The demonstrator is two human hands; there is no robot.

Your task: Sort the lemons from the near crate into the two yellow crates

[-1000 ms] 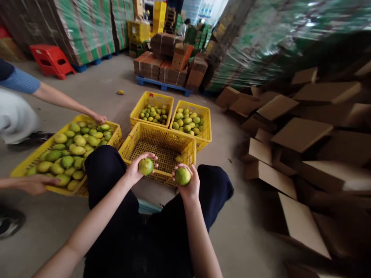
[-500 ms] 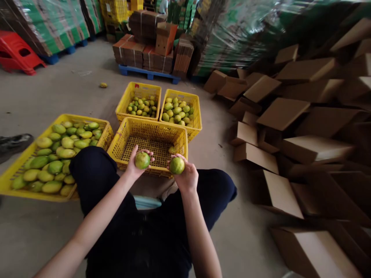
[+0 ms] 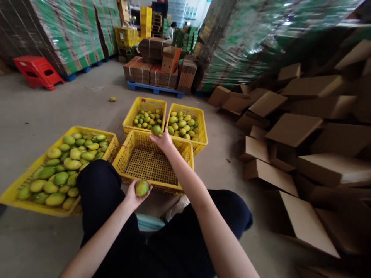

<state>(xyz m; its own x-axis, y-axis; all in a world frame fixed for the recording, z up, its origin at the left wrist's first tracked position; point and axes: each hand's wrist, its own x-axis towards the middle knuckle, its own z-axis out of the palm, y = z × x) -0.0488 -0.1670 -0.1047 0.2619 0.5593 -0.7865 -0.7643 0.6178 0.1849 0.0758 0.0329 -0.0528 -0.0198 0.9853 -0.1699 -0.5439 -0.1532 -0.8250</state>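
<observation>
In my left hand (image 3: pixel 136 195), low in front of the near yellow crate, lies a round green-yellow lemon (image 3: pixel 142 188), with the fingers curled around it. My right hand (image 3: pixel 162 141) reaches forward over that near crate (image 3: pixel 150 179), palm up. A second green lemon (image 3: pixel 157 130) rests at its fingers, in front of the far left crate (image 3: pixel 126 124) of smaller lemons. Beside that one stands the far right crate (image 3: pixel 204 129), holding larger lemons. Bare slotted floor shows in the near crate, though my right forearm hides part of it.
At my left, a yellow crate (image 3: pixel 24 183) is heaped with lemons. Empty-looking cardboard boxes (image 3: pixel 292 129) are piled along the right. A red stool (image 3: pixel 39 71), a loose lemon (image 3: pixel 112 99) on the floor and a blue pallet (image 3: pixel 156 89) of flattened cartons lie farther off.
My right hand has moved forward and left with its lemon, over the near crate toward the far crates. My left hand stays low with its lemon. The view has tilted up.
</observation>
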